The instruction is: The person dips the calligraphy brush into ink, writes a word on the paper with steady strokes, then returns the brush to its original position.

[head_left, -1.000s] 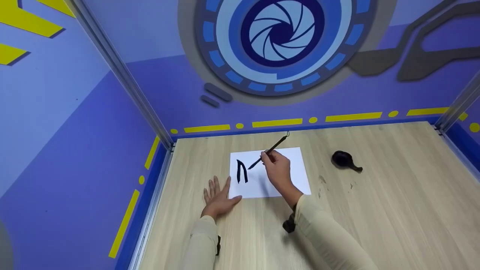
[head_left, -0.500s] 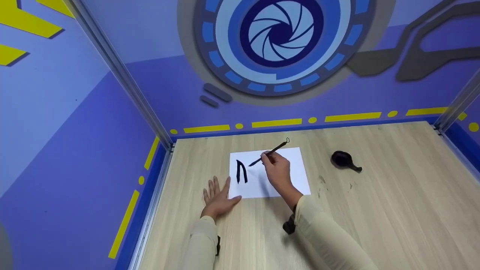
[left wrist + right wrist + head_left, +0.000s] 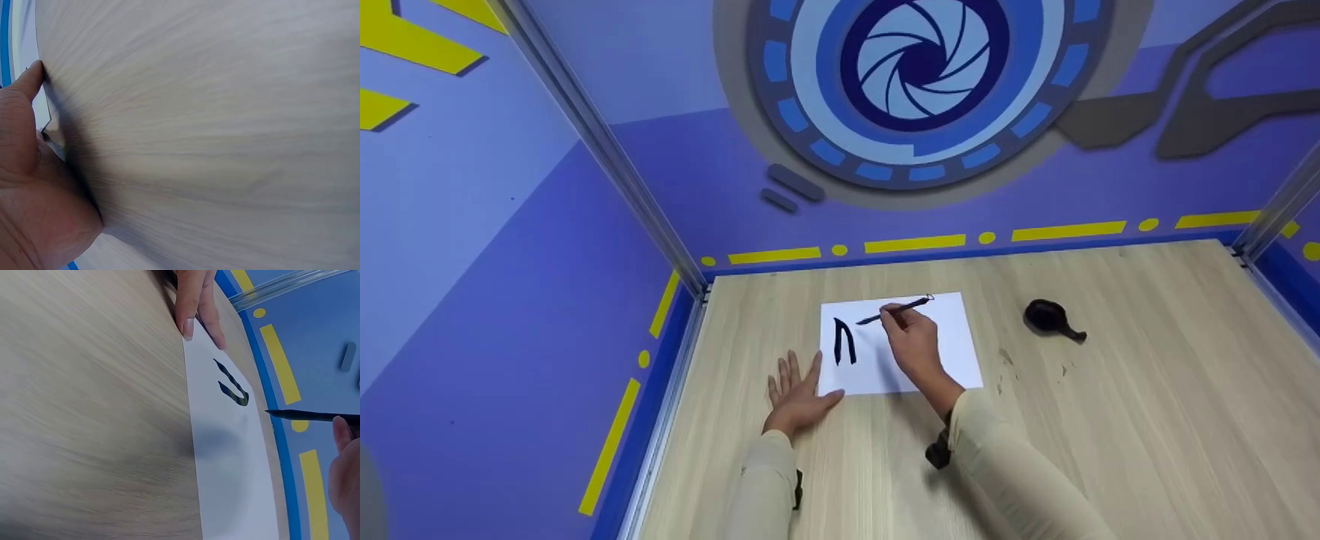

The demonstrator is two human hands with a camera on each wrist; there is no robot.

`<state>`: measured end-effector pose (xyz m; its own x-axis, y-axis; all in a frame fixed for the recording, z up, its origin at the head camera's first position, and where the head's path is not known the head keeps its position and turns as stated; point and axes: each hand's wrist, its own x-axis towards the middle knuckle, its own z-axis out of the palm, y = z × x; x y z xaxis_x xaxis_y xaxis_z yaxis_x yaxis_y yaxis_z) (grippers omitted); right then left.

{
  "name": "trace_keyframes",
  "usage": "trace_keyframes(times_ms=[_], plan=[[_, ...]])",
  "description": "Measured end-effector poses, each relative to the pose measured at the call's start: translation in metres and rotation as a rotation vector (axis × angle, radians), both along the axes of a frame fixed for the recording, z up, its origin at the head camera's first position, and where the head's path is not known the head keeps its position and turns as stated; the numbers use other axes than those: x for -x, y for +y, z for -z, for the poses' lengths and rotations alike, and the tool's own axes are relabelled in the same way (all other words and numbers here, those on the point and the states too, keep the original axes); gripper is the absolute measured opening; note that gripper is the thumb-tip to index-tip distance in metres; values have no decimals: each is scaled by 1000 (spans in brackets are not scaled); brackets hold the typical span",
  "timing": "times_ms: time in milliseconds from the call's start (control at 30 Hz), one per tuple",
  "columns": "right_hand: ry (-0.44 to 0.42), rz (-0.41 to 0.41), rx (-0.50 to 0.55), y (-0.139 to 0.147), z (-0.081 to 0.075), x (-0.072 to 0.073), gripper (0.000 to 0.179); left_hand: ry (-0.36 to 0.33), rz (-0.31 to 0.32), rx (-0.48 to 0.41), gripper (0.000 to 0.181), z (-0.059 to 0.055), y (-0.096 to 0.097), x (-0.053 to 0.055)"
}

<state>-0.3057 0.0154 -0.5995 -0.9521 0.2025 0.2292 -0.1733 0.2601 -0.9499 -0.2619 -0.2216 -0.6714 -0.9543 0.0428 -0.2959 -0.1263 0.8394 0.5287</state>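
Observation:
My right hand [image 3: 913, 339] pinches a dark, slender writing brush [image 3: 915, 304] with a small loop at its top end. The brush leans low to the right, and its pointed tip [image 3: 272, 412] hangs over the paper, to the right of the inked mark. A white sheet of paper [image 3: 877, 379] lies on the table, with a black arch-shaped stroke [image 3: 840, 330] near its left side. Spread flat, my left hand [image 3: 801, 401] rests at the sheet's lower left corner, its thumb [image 3: 32, 79] and forefinger at the paper's edges.
A dark spoon-shaped ink dish [image 3: 1045, 318] sits on the wooden table [image 3: 1155, 390] to the right of the paper. Small dark smudges mark the wood between them. Blue and purple panels [image 3: 825, 225] wall in the back and sides.
The brush has tilted lower, its top end coming down and its tip rising slightly up the sheet. My left hand stays in place, and the inked stroke looks the same.

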Motion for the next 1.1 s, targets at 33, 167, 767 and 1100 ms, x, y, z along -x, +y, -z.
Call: trace_keyframes(times_ms=[33, 167, 767, 1100], plan=[[1, -2, 1, 0, 1, 0, 16, 0, 0, 1, 93, -1, 1, 0], [-9, -7, 8, 0, 3, -2, 16, -2, -2, -25, 93, -10, 3, -5], [-11, -37, -1, -4, 9, -8, 16, -8, -5, -38, 93, -15, 3, -8], [49, -10, -40, -4, 8, -8, 17, 7, 2, -36, 94, -13, 3, -7]])
